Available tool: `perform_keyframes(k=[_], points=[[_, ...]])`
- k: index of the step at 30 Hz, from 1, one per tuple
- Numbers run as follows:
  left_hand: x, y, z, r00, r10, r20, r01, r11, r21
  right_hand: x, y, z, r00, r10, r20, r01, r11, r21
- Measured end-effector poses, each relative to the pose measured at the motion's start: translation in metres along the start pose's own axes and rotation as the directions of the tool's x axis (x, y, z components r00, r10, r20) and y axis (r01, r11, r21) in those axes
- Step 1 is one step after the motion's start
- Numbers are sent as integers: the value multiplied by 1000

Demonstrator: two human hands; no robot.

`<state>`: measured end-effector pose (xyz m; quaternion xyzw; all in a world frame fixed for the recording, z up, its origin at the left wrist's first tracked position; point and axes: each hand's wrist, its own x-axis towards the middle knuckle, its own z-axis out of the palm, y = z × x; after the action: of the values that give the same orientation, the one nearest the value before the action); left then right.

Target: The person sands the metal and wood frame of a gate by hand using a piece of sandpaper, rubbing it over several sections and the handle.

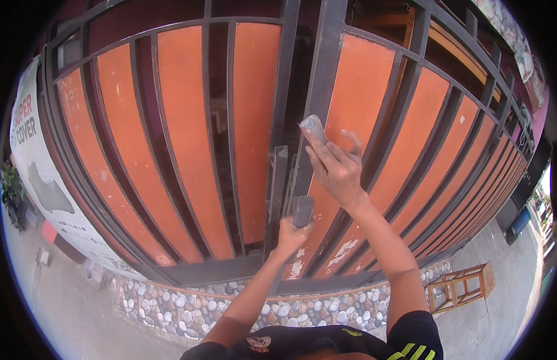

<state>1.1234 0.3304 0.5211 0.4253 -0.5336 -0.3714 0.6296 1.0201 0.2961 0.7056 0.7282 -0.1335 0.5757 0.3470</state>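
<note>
My right hand (339, 168) is raised against the dark grey metal post (321, 76) of a gate. Its fingertips press a small curled grey sheet (315, 128), perhaps sandpaper, to the post, with the little finger held away. Lower down, my left hand (293, 236) grips a dark grey block-like piece (303, 211) beside the gate's edge. Whether that piece is a fixed handle or a loose thing, I cannot tell. Just above it stands a narrow upright grey metal plate (280, 173). A dark gap separates the two gate leaves.
Orange panels (256, 112) with chipped paint sit between grey bars on both sides. A pebble-faced ledge (296, 310) runs along the bottom. A wooden stool (458, 288) lies at right on the concrete pavement (474, 324). A printed white banner (49, 175) hangs at left, near a plant (13, 193).
</note>
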Motion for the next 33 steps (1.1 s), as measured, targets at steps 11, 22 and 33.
perform_keyframes(k=[11,22,33], points=[[1,-8,-2,984,174,42,-167,977,-135,125,55,36,962,-10,-271,-122,877,-465],[-1,-2,-14,994,70,89,-63,995,-81,17,24,40,980,-197,14,194,944,-266],[-1,3,-12,979,201,43,-196,977,-87,4,24,24,935,-235,266,274,954,-120]])
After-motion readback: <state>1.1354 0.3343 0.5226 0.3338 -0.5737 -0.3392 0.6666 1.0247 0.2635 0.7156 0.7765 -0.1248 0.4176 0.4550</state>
